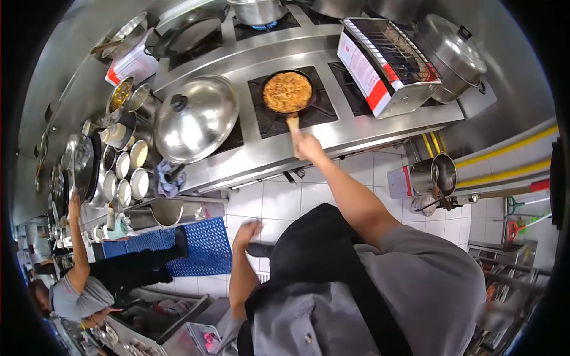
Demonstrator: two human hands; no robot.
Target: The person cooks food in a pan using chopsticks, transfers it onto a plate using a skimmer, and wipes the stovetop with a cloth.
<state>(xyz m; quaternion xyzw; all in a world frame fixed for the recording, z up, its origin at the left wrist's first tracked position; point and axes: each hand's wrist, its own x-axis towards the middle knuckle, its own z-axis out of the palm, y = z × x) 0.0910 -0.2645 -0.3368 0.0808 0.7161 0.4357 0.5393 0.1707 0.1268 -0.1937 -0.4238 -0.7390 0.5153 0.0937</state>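
My right hand [307, 147] is closed around the light wooden handle [293, 123] of a small black frying pan. The pan sits on a front burner [323, 113] of the steel stove, filled with a flat, golden-brown food [287, 92] that looks crumbly on top. My left hand [246, 233] hangs in the air over the tiled floor, apart from the stove. Its fingers are loosely bent, and I see nothing in them. Left of the pan rests a large domed steel lid [199, 121] with a black knob.
A grill box [389, 71] with a wire rack and a lidded steel pot [452, 56] stand to the right. Several small bowls [139, 183] crowd the left counter. A blue flame [264, 26] burns under a rear pot. A co-worker [83, 293] reaches over the left counter beside a blue mat [205, 246].
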